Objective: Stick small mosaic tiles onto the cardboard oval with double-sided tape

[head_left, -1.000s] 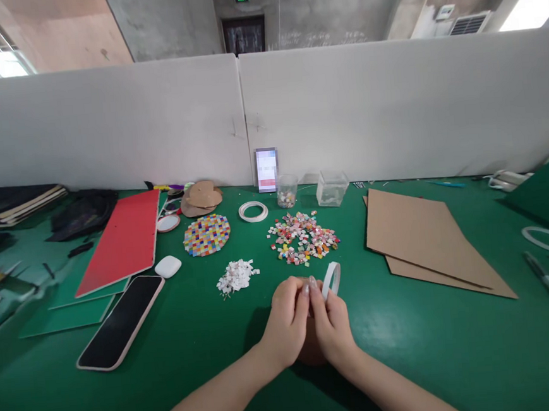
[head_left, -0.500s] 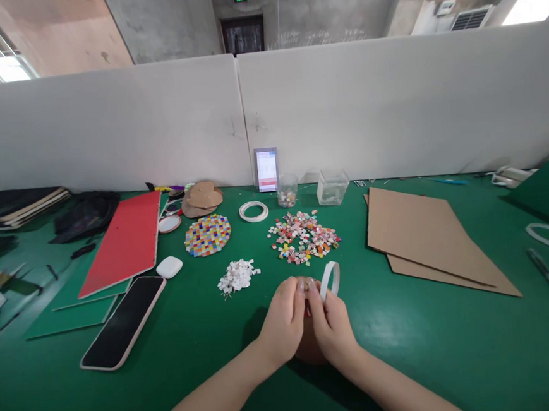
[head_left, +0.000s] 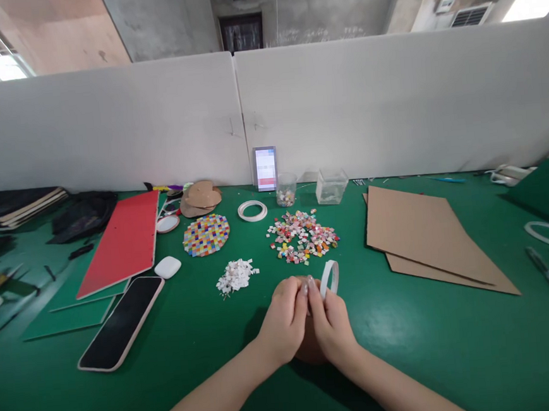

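Note:
My left hand (head_left: pixel 282 322) and my right hand (head_left: pixel 332 327) meet over a round brown cardboard piece (head_left: pixel 309 349), which shows below and between them. Both hands are closed, thumbs and fingertips pinched together near its far edge. What lies between the fingertips is hidden. A narrow white tape roll (head_left: pixel 330 278) stands on edge at the fingers of my right hand, which grips it. Beyond the hands lie a heap of white mosaic tiles (head_left: pixel 236 277) and a larger spread of coloured tiles (head_left: pixel 313 243).
A tile-covered disc (head_left: pixel 206 235), another white roll (head_left: pixel 253 218), a clear cup (head_left: pixel 286 192) and a clear box (head_left: pixel 332 187) stand farther back. Left are a phone (head_left: pixel 122 325), a white case (head_left: pixel 168 267) and a red board (head_left: pixel 123 243). Cardboard sheets (head_left: pixel 419 232) lie right.
My fingertips have come closer together, covering the small gap where a bit of something showed between them. The hands otherwise stay in place; the view has shifted slightly.

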{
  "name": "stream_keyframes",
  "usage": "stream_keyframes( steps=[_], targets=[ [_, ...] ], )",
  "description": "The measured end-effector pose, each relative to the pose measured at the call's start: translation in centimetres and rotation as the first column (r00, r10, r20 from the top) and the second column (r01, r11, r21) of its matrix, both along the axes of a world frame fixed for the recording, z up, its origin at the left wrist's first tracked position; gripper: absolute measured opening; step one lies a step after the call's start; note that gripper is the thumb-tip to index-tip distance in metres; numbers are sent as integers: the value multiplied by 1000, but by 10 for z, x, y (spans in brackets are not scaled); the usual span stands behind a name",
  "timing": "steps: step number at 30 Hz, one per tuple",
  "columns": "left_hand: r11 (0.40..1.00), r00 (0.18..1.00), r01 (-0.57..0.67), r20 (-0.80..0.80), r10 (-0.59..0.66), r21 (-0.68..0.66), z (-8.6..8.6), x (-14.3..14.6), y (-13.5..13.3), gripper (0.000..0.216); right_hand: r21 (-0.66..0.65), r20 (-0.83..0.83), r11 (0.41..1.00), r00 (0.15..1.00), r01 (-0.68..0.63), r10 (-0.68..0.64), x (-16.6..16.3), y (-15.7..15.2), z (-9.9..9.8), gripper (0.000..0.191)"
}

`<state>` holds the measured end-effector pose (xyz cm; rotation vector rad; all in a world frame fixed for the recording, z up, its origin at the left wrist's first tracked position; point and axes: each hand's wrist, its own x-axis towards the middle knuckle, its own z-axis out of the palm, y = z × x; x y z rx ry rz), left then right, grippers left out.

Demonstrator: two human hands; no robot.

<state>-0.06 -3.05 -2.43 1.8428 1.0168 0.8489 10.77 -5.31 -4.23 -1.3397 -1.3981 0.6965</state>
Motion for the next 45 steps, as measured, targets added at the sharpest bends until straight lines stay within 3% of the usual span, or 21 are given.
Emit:
stream_keyframes(
  steps=[4,9,24,28,32,39,41,45],
  targets=[
    [996,996,3,-91,5,90,-2,-2,2,22,12,118,1000,993,2,-3,1,1,-1,38],
    [995,993,-11,-115,23,96,-3,-3,3,24,54,212,998,977,-19,7,4,3,-1,39],
    [988,992,36,121,-18,-150,1,-3,8,29,6,24,998,997,-69,69,6,4,-7,33],
    [998,999,36,-41,-35,43,-1,-8,9,26,44,69,997,996,-56,53,6,5,-4,33],
    [965,986,76,-164,-36,250,-5,-13,11,17,80,80,996,996,-50,43,5,5,-3,33],
    [959,982,71,-189,-19,275,-7,-13,10,16,64,80,993,992,-99,93,7,4,-2,28],
    [968,984,27,-175,18,248,-8,-14,14,18,69,85,993,992,-97,91,7,3,-4,29],
    [970,978,-199,-36,206,136,-8,-20,27,27,67,84,997,996,-41,35,7,2,-8,36]
  ],
)
